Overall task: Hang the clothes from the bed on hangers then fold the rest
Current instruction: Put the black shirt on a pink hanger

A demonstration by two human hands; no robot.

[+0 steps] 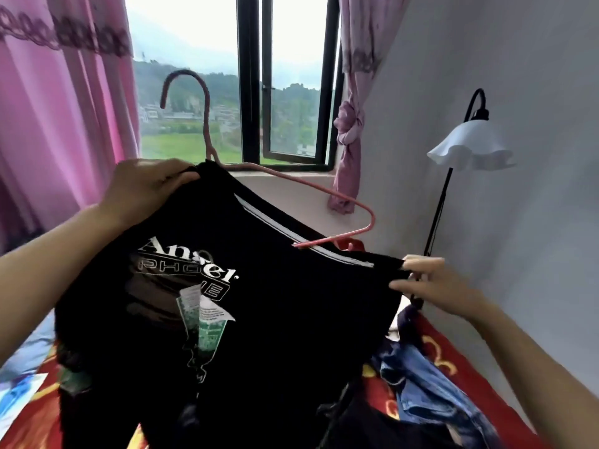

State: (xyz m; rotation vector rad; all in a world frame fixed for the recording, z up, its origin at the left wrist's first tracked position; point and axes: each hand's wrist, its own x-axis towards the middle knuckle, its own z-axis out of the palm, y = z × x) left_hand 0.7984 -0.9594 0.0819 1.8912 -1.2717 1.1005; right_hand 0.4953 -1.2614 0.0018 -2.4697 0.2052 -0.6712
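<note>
A black T-shirt (pixel 275 303) with white lettering and a green print is held up over the bed. A pink hanger (pixel 324 189) sits partly inside its neck opening, with the hook pointing up toward the window and one arm sticking out on the right. My left hand (pixel 146 183) grips the shirt's left shoulder near the base of the hook. My right hand (pixel 428 283) pinches the shirt's right shoulder edge. Blue jeans (pixel 428 393) and dark clothes lie on the bed at the lower right.
The bed has a red patterned cover (pixel 470 374). A floor lamp with a white frilled shade (pixel 470 144) stands by the grey wall on the right. Pink curtains (pixel 58 124) frame the window (pixel 291 92) ahead. A blue item (pixel 22 354) lies at the left.
</note>
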